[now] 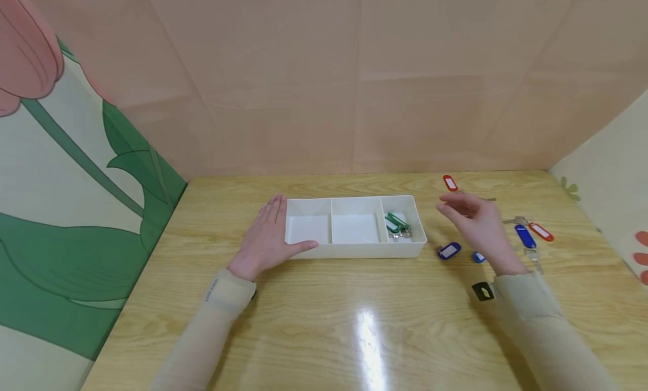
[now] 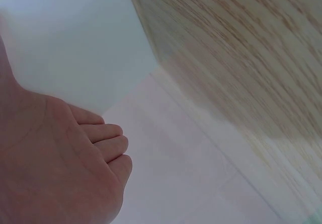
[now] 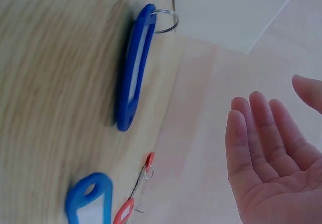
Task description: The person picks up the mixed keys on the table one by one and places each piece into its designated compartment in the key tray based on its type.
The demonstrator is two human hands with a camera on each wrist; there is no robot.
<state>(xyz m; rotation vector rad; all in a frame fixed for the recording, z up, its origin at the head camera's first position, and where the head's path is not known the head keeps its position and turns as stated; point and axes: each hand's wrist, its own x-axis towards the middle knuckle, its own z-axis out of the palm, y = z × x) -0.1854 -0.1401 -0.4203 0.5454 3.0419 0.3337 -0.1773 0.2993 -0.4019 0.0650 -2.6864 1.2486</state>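
Observation:
A white three-compartment tray (image 1: 354, 251) stands on the wooden table. Against its left end rests my left hand (image 1: 265, 236), fingers straight, with the thumb along the front wall. Green key tags (image 1: 397, 222) with keys lie in the right compartment; the left and middle ones hold nothing. My right hand (image 1: 478, 222) hovers to the right of the tray, fingers loosely bent and nothing between them. Near it on the table are a blue key tag (image 1: 449, 251), with its ring showing in the right wrist view, and a second blue tag (image 1: 478, 257), partly hidden by the wrist.
Farther right lie another blue key tag (image 1: 525, 236) and a red key tag (image 1: 541, 232), with keys beside them. A red key tag (image 1: 450, 183) lies near the table's back edge. Behind the table rises a pinkish backdrop (image 1: 354, 98); a floral panel (image 1: 76, 256) borders the left.

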